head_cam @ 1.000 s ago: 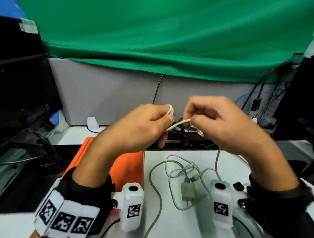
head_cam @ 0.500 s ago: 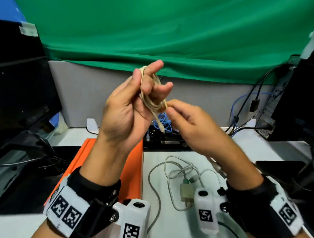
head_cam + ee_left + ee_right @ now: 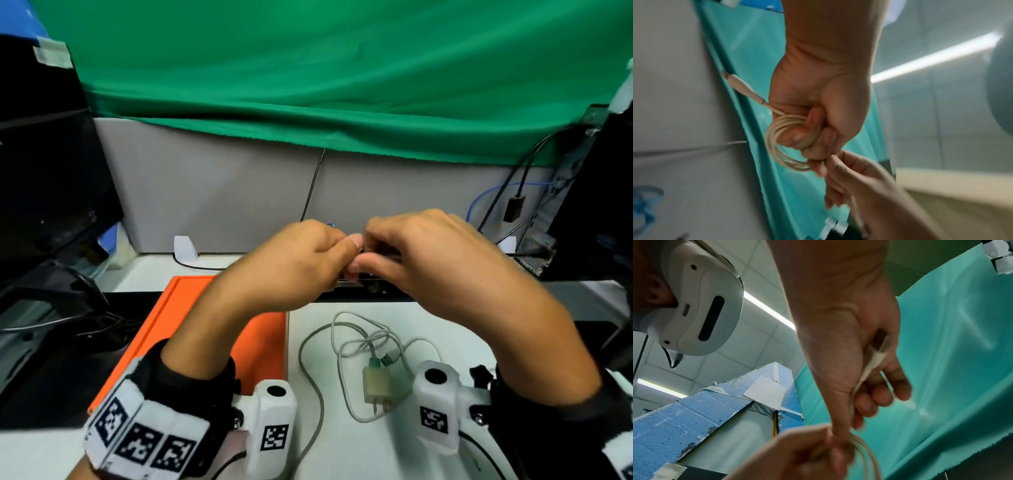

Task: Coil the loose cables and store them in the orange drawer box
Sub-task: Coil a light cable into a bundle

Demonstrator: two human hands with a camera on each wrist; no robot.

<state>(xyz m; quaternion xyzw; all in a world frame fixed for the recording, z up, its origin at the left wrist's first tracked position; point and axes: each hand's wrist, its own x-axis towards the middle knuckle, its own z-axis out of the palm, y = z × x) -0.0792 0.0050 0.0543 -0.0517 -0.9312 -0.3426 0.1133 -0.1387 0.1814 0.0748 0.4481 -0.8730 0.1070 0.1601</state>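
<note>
My left hand [image 3: 308, 257] [image 3: 813, 129] grips a small coil of cream cable [image 3: 777, 142], its loops wound round the curled fingers; one plug end [image 3: 740, 84] sticks out behind the palm. My right hand [image 3: 411, 253] [image 3: 869, 386] meets the left above the desk's back edge and pinches the cable's free end, whose plug [image 3: 877, 355] lies in its palm. From the head view the coil is hidden by both hands. The orange drawer box [image 3: 191, 308] lies under my left forearm. A loose grey cable [image 3: 346, 342] with a beige charger plug [image 3: 376, 383] lies tangled on the white desk.
A dark monitor [image 3: 44, 178] stands at the left and a black computer tower [image 3: 596, 205] with cables at the right. A grey partition [image 3: 222, 192] under a green cloth [image 3: 325, 78] closes the back. A black strip of equipment [image 3: 359, 291] lies under the hands.
Both hands have come down from chest height to just above the desk's back edge. The left hand, raised with the coil showing, has turned palm down and hides it.
</note>
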